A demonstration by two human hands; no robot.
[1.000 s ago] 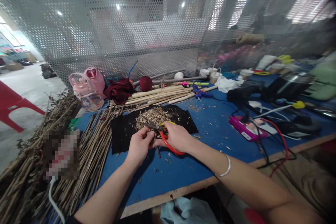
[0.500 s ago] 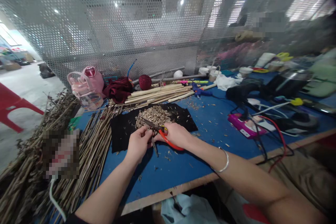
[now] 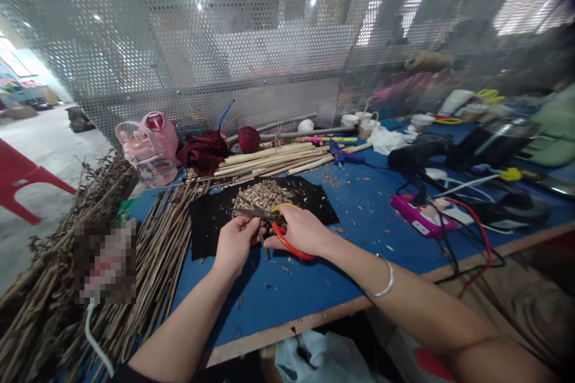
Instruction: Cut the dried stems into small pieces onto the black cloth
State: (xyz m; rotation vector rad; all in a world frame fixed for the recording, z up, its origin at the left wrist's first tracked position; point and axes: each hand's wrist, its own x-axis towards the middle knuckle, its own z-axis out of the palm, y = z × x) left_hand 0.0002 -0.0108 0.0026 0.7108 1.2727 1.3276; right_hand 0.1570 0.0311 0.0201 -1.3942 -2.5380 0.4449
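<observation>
My right hand point(image 3: 302, 231) is closed on a pair of scissors point(image 3: 294, 246) with red and yellow handles. The handles stand apart, and the dark blades point left over a heap of small dry cut pieces point(image 3: 263, 196). Just left of the blades, my left hand point(image 3: 234, 242) pinches a thin dry stalk point(image 3: 265, 249), whose lower end sticks out below the fingers. Much of the stalk is hidden by the hands. The heap lies on a black cloth point(image 3: 204, 227) spread over the blue tabletop point(image 3: 314, 287).
Long dry stalks point(image 3: 155, 251) lie in bundles at the left. Behind the cloth are pale sticks point(image 3: 269, 158), a blue glue gun point(image 3: 344, 154), a dark red yarn ball point(image 3: 248, 140) and a pink bottle point(image 3: 150, 152). A magenta power strip point(image 3: 422, 215) with cables sits right.
The scissors' handles have spread wider apart, with the yellow one raised. My left hand has shifted very slightly left and stays at the blades.
</observation>
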